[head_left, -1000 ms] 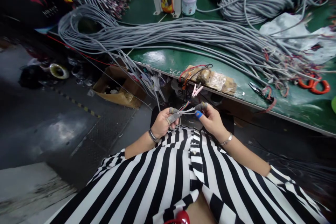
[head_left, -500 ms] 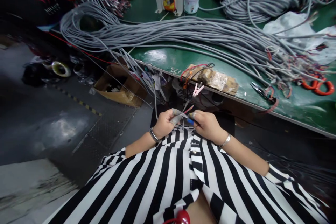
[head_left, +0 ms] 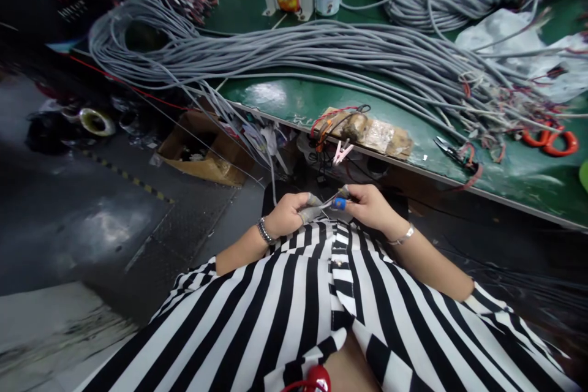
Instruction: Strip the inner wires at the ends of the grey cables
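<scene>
Over my lap, my left hand [head_left: 289, 213] is closed on the end of a grey cable [head_left: 274, 180], whose length rises from the hand toward the bundle on the bench. My right hand [head_left: 371, 209] pinches the thin wires [head_left: 327, 203] that come out of that cable end. The wires are stretched between the two hands, and their tips are hidden in the right fingers. Grey wrapping covers the thumb and fingertips of both hands, and a blue band sits on one right finger.
A long bundle of grey cables [head_left: 285, 52] lies across the green bench [head_left: 271, 95]. Near its front edge are a taped wooden block [head_left: 379, 135], a pink clip [head_left: 342, 152], pliers [head_left: 452, 152] and orange-handled scissors [head_left: 560, 142]. A cardboard box [head_left: 202, 165] stands on the floor to the left.
My right hand has moved slightly up and right, drawing the wires out straighter. The red wire that stuck up between the hands no longer shows. The whole view has shifted a little.
</scene>
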Tool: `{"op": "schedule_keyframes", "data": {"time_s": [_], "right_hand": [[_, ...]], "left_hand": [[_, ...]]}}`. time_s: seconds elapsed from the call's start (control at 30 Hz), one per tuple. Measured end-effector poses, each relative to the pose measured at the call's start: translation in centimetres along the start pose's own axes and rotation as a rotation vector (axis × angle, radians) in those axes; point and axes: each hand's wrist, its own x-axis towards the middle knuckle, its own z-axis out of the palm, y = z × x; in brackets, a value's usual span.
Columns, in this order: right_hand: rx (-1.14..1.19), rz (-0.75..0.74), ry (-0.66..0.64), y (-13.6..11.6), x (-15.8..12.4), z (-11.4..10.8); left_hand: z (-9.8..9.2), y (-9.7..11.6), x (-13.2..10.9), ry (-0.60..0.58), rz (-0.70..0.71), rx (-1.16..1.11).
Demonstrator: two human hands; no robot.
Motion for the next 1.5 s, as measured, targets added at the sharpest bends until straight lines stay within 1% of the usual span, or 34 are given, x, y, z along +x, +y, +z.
{"op": "schedule_keyframes", "data": {"time_s": [0.07,0.1,0.13,0.17,0.2,0.23,0.3,0.33,0.37,0.43,0.5,0.57,0.63,0.67,0.73,0.8,0.87,0.97,1.0,1.03,1.07,1.1,1.13,1.17,1.2,1.23,1.27,1.3,1.33,1.4,1.47,1.5], "right_hand": [[-0.275,-0.104,0.14,-0.7,-0.3,-0.2],[-0.357,-0.149,0.19,-0.8,-0.2,-0.2],[-0.378,-0.183,0.221,-0.8,-0.1,-0.2],[-0.336,-0.202,0.22,-0.6,0.1,-0.1],[-0.247,-0.198,0.19,-0.3,0.4,0.1],[-0.134,-0.17,0.139,0.2,0.7,0.3],[0.075,-0.074,0.04,1.1,1.1,0.7],[0.129,-0.039,0.033,1.4,1.2,0.9],[0.136,-0.033,0.063,1.6,1.2,1.0],[0.035,-0.103,0.199,1.6,0.9,0.9],[-0.183,-0.187,0.341,1.0,0.4,0.7],[-0.425,-0.215,0.403,0.3,-0.1,0.5],[-0.574,-0.178,0.389,-0.5,-0.3,0.6],[-0.576,-0.143,0.359,-0.8,-0.3,0.8],[-0.44,-0.086,0.26,-1.3,0.0,1.6],[-0.244,-0.098,0.155,-1.6,0.3,2.4],[-0.155,-0.158,0.089,-1.9,0.5,3.0],[-0.256,-0.213,0.067,-2.2,0.3,3.0],[-0.291,-0.218,0.07,-2.2,0.2,2.6],[-0.305,-0.223,0.103,-2.2,0.0,2.0],[-0.304,-0.232,0.167,-2.0,-0.2,1.0],[-0.306,-0.239,0.273,-1.6,-0.5,-0.3],[-0.325,-0.239,0.409,-1.2,-0.9,-1.9],[-0.373,-0.218,0.56,-0.6,-1.5,-3.8],[-0.465,-0.171,0.732,0.0,-2.2,-5.8],[-0.594,-0.082,0.839,0.6,-3.0,-7.9],[-0.729,0.014,0.901,1.4,-3.8,-9.8],[-0.86,0.128,0.908,2.2,-4.5,-11.6],[-0.967,0.221,0.865,3.1,-5.1,-13.1],[-0.957,0.239,0.776,4.8,-5.7,-15.1],[-0.991,0.231,0.742,6.2,-5.8,-16.0],[-1.017,0.204,0.757,6.7,-5.7,-16.2]], "left_hand": [[-0.1,0.1,0.2,0.035,0.005,0.087],[-0.2,0.2,0.3,0.037,0.013,0.114],[-0.3,0.3,0.3,0.026,0.02,0.116],[-0.4,0.3,0.4,0.007,0.025,0.092],[-0.4,0.3,0.3,-0.015,0.018,0.041],[-0.5,0.2,0.3,-0.035,-0.007,-0.031],[-0.5,-0.1,0.2,-0.055,-0.102,-0.189],[-0.5,-0.2,0.2,-0.057,-0.155,-0.253],[-0.5,-0.3,0.2,-0.06,-0.201,-0.297],[-0.5,-0.4,0.3,-0.062,-0.26,-0.322],[-0.3,-0.4,0.3,-0.041,-0.293,-0.263],[-0.1,-0.4,0.4,0.007,-0.292,-0.133],[0.3,-0.2,0.6,0.059,-0.23,0.063],[0.4,-0.1,0.7,0.082,-0.186,0.179],[0.7,0.2,1.0,0.107,-0.112,0.404],[0.9,0.4,1.6,0.108,-0.084,0.547],[0.9,0.7,2.1,0.114,-0.073,0.583],[0.8,1.0,2.4,0.131,-0.047,0.497],[0.8,1.1,2.4,0.125,-0.046,0.423],[0.8,1.1,2.3,0.104,-0.062,0.311],[0.8,1.1,2.2,0.099,-0.111,0.176],[0.7,1.0,2.1,0.128,-0.19,0.05],[0.5,0.9,2.0,0.141,-0.247,-0.048],[0.4,0.8,2.0,0.158,-0.266,-0.133],[0.3,0.9,1.9,0.179,-0.273,-0.216],[0.3,1.0,1.7,0.185,-0.282,-0.301],[0.3,1.1,1.6,0.186,-0.284,-0.385],[0.3,1.4,1.4,0.183,-0.288,-0.46],[0.4,1.7,1.3,0.183,-0.292,-0.519],[0.7,2.1,1.2,0.191,-0.304,-0.592],[1.0,2.4,1.3,0.207,-0.314,-0.627],[1.0,2.5,1.3,0.206,-0.314,-0.637]]}}
